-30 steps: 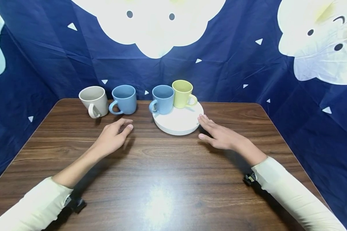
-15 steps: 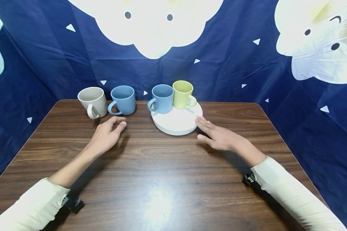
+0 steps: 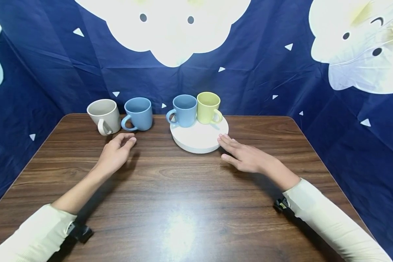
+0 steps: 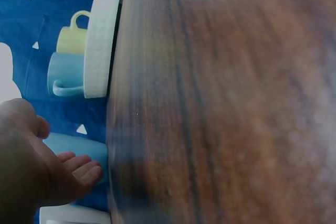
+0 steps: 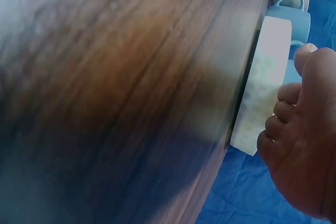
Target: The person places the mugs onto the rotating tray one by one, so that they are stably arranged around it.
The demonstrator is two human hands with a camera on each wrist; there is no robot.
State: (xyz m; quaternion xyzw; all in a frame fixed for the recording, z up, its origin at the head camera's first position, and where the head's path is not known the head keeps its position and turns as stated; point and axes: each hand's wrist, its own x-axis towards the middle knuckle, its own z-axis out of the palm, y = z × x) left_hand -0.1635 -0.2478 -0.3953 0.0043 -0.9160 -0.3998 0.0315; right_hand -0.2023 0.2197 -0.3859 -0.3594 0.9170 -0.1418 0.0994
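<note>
- The right hand (image 3: 247, 157) is held with fingers extended and thumb apart, nothing gripped; its fingertips are placed at the right edge of the white round tray (image 3: 196, 141), though whether it is touched cannot be told.
- The left hand (image 3: 114, 154) is held above the bench (image 3: 183, 182), with fingers loosely bent, the thumb apart and nothing grasped.
- The tray is set toward the back of the bench, and on its rear part a blue mug (image 3: 186, 115) and a yellow-green mug (image 3: 206, 109) are stood upright, side by side.
- A second blue mug (image 3: 141, 116) and an off-white mug (image 3: 110, 118) are stood on the bench left of the tray, just beyond the left hand.
- Behind the bench, a navy cloth (image 3: 255, 85) is hung.
</note>
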